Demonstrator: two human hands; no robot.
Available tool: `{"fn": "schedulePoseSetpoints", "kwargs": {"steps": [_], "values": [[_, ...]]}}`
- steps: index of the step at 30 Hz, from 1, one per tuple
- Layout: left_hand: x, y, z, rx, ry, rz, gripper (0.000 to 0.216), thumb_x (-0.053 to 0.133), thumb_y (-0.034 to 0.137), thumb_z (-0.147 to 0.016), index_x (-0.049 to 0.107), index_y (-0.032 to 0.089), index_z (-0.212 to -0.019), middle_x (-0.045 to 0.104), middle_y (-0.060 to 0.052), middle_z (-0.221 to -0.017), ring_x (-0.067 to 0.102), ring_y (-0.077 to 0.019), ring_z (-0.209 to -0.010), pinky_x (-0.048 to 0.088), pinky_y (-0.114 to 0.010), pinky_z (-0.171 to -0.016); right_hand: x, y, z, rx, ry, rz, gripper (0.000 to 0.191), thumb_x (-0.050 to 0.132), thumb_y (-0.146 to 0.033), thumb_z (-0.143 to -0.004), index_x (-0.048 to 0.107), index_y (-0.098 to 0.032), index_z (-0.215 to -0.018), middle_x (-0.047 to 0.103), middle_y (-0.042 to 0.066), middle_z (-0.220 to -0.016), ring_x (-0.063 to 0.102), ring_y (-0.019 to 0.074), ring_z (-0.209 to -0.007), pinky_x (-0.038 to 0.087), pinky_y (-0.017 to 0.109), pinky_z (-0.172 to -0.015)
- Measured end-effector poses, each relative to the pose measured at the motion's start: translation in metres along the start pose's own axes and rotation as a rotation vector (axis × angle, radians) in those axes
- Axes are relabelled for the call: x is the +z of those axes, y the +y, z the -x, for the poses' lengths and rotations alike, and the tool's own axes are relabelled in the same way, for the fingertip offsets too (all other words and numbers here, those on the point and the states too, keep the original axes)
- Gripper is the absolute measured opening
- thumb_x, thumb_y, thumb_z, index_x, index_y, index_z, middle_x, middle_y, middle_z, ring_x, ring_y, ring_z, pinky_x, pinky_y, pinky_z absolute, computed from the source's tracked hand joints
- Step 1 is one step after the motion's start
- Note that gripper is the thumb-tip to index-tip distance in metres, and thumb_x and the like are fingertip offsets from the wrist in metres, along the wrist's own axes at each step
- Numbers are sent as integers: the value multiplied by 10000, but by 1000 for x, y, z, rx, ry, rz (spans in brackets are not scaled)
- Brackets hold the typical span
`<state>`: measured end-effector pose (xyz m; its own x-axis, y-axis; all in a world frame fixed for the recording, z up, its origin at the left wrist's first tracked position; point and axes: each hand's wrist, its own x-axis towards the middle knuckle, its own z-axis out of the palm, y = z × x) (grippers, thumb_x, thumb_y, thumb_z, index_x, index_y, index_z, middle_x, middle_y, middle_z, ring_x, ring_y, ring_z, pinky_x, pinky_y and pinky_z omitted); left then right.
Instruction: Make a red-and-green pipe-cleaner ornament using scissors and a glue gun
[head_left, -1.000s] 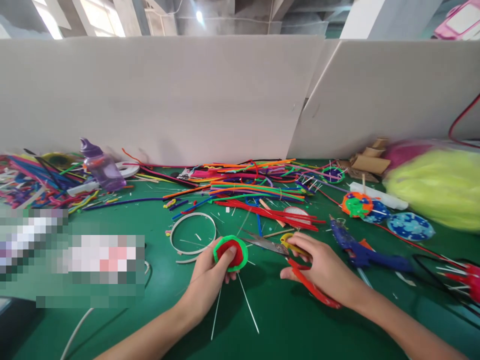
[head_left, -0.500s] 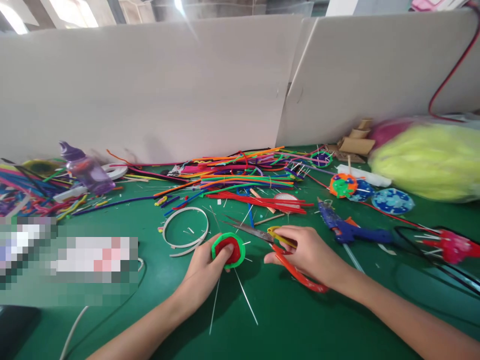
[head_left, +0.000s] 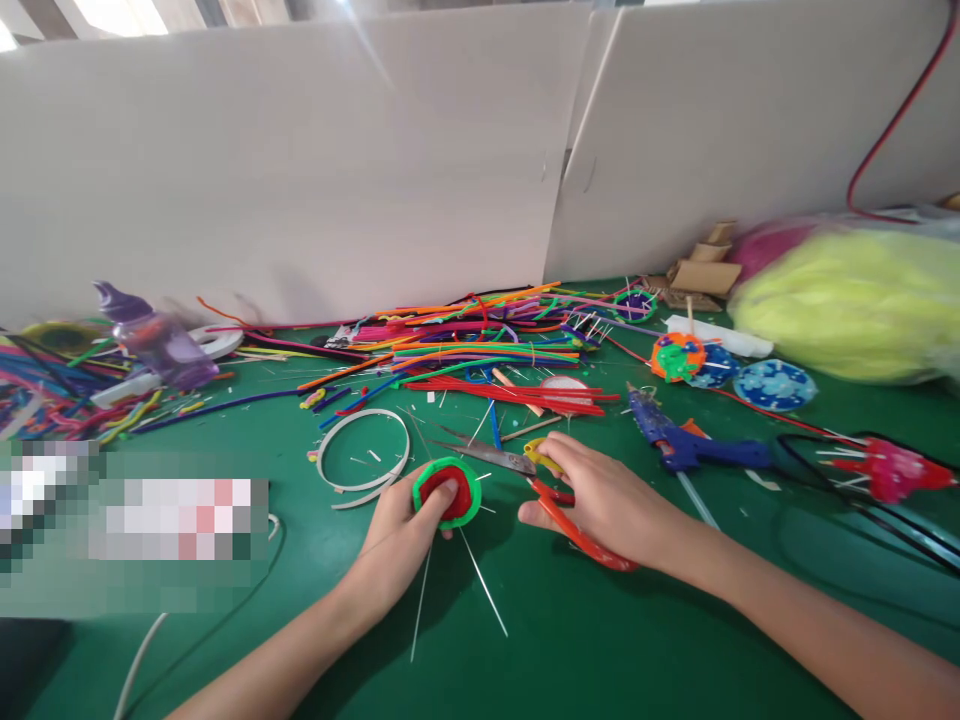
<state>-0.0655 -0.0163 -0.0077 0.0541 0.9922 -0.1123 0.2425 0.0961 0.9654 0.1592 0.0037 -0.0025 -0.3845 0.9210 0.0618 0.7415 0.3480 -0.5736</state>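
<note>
My left hand [head_left: 401, 525] pinches the disc [head_left: 459, 507]; my right hand [head_left: 596, 490] grips scissors [head_left: 519, 463]. If that pinch slackens, blades [head_left: 480, 455] toward the bench [head_left: 600, 640]'s far edge could nick the green rim [head_left: 475, 492].

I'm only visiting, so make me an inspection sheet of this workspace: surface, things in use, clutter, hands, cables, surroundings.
Surface: green table, small scraps strewn over its far half.
Things in use: green-and-red disc with thin white sticks jutting out; scissors beside it.
Clutter: coloured pipe cleaners piled at the back; bottle leaning at left; glue gun at right.
Hands: left hand grips the disc, thumb on its red face; right hand holds the scissors by the handles.
Cables: white cable at left, black cable at right; plugs not visible.
Surroundings: pale panels behind; yellow bag far right; part of the left side is pixelated.
</note>
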Motion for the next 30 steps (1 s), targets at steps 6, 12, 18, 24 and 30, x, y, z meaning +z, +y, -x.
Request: {"fn": "schedulePoseSetpoints", "kwargs": {"steps": [6, 12, 18, 24, 30], "values": [[0, -1, -1, -1, -10, -47, 302, 559, 448, -831, 547, 193, -670, 524, 15, -620, 484, -125, -550, 415, -220, -508, 1, 0, 0, 7, -22, 5, 426, 614, -592, -797, 563, -201, -959, 638, 78, -945, 609, 217, -756, 425, 308, -620], [1, -3, 0, -38, -3, -24, 289, 601, 454, -805, 592, 183, -706, 542, 5, -635, 484, -135, -573, 429, -220, -516, 2, 1, 0, -29, 22, 55, 403, 595, -611, -799, 587, -208, -820, 652, 39, -746, 554, 170, -609, 345, 281, -555], [0, -7, -1, -41, -7, -32, 297, 595, 471, -803, 576, 194, -698, 541, 7, -629, 482, -145, -578, 430, -229, -516, 2, 1, 3, -74, 82, 305, 507, 521, -680, -805, 630, -186, -799, 641, 69, -620, 604, 216, -577, 261, 292, -532], [1, -6, 0, -19, -53, -96, 333, 548, 480, -831, 560, 190, -668, 534, -1, -631, 468, -144, -591, 415, -231, -537, -1, -3, 5, -77, -5, 363, 506, 432, -662, -862, 579, -190, -751, 665, 78, -649, 627, 228, -597, 245, 292, -519], [1, 2, 3, -22, -101, -121, 363, 536, 489, -825, 555, 183, -630, 528, -5, -599, 462, -137, -570, 398, -233, -543, -4, -7, 7, -42, -55, 336, 503, 449, -674, -847, 524, -201, -693, 622, 59, -586, 592, 214, -538, 243, 291, -505]]}}
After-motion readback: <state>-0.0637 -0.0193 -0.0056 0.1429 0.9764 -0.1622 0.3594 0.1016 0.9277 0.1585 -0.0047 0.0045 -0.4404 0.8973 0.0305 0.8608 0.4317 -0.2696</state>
